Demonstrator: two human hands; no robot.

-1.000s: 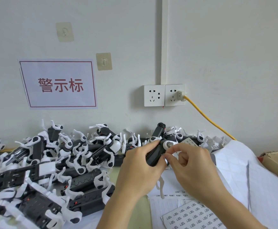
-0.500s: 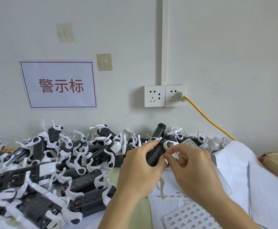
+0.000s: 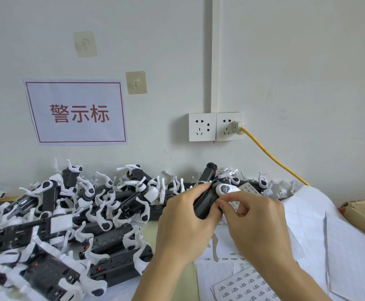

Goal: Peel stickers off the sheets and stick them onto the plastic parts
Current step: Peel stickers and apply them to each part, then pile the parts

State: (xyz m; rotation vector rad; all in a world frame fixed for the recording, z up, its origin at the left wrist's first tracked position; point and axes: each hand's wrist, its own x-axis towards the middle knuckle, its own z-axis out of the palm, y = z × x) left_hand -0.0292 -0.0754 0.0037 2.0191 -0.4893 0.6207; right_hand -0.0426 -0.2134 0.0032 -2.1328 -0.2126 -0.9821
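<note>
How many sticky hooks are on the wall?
2: one clear square adhesive hook high above the red-lettered paper sign, another clear adhesive hook lower, just right of the sign's top corner.

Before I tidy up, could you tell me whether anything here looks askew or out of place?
The red-bordered wall sign hangs skewed, its left edge slanting. The plastic parts lie in a tangled heap.

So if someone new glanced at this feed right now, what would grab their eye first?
Probably the two hands at centre: the left hand grips a black plastic part while the right hand pinches at it. Next, the heap of black-and-white parts filling the left of the table, and the red-lettered sign on the wall above it.
</note>
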